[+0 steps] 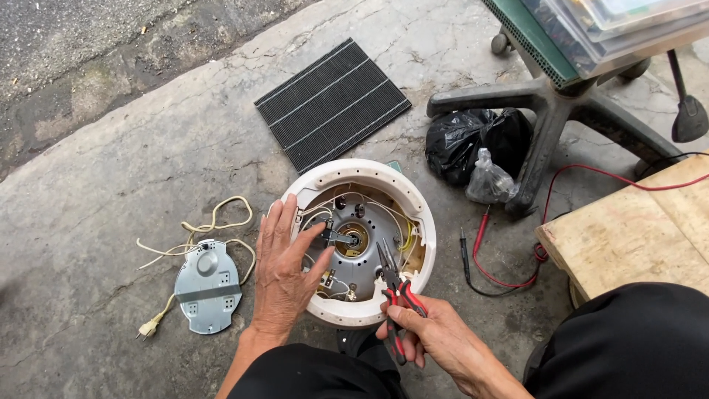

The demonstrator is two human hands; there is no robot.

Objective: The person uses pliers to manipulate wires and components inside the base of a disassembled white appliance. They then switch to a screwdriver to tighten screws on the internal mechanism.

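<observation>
A round white appliance base (419, 214) lies upside down on the concrete, its underside open to show a grey metal plate (367, 258) and thin white wires. My left hand (284, 273) rests flat on its left rim, thumb reaching inward to a small metal bracket at the centre. My right hand (443, 340) grips red-and-black needle-nose pliers (394, 284), whose tips point into the base just right of the centre.
A grey metal cover plate (208, 287) and a cream power cord (214, 222) lie at the left. A black ribbed filter panel (332, 103) is behind. Black bag (461, 140), chair base (550, 111), red and black meter probes (473, 247) and a wooden board (635, 236) crowd the right.
</observation>
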